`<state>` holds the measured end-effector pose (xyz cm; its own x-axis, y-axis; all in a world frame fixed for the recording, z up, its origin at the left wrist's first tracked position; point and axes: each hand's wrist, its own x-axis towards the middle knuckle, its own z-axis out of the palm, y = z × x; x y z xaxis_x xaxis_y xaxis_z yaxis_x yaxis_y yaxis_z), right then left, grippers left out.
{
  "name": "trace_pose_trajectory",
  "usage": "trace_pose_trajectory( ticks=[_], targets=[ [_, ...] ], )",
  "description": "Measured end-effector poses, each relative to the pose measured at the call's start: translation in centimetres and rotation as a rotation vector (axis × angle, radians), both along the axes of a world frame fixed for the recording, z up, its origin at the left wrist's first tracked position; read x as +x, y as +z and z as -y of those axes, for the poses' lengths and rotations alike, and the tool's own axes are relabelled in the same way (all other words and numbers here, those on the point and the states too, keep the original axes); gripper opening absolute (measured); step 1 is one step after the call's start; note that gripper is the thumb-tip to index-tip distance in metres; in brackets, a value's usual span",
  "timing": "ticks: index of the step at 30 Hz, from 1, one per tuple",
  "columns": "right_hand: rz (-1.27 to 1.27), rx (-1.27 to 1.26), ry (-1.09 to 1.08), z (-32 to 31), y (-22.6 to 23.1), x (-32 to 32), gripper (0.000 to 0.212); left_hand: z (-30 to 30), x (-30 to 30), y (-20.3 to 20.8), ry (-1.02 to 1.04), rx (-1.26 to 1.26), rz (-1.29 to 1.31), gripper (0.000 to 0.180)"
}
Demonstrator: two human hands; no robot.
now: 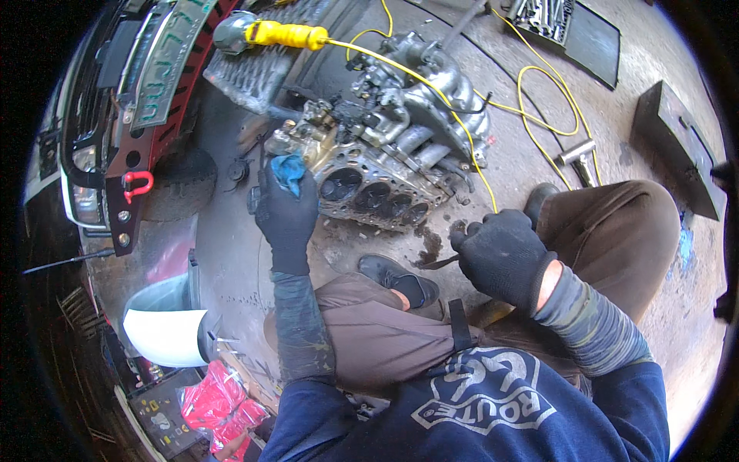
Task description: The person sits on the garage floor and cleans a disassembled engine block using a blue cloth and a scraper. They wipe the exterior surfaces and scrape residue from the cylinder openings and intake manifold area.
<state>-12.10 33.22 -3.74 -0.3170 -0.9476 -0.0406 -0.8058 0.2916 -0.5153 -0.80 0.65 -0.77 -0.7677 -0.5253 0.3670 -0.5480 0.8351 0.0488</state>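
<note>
My left hand [286, 212], in a black glove, is closed on a crumpled blue rag [289, 172]. It is at the left end of a greasy engine block [322, 160] whose open cylinder bores face up. My right hand [504, 254], also gloved, is closed in a fist above my bent knee, to the right of the block. From its left side sticks out a thin dark tool [440, 265]; the fingers hide the rest, and its kind cannot be made out. A silvery intake manifold [454, 85] lies against the far side of the block.
A yellow work lamp [286, 35] rests on a ribbed metal part, its cord running past the block. A hammer-like tool [579, 154], black case [681, 146] and wrench set [543, 17] are at right. A vehicle's red bumper [142, 181] stands at left.
</note>
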Motion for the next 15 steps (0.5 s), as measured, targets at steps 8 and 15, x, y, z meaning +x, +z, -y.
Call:
trace_pose_trajectory(
  ticks=[8,15],
  targets=[
    [-0.026,0.024,0.03,0.08,0.19,-0.01,0.014,-0.05,0.0,0.13,0.028,0.028,-0.004,0.059],
    [-0.052,0.018,0.067,-0.01,0.48,-0.17,0.01,-0.31,-0.2,0.5,0.027,-0.022,0.027,0.062]
  ],
)
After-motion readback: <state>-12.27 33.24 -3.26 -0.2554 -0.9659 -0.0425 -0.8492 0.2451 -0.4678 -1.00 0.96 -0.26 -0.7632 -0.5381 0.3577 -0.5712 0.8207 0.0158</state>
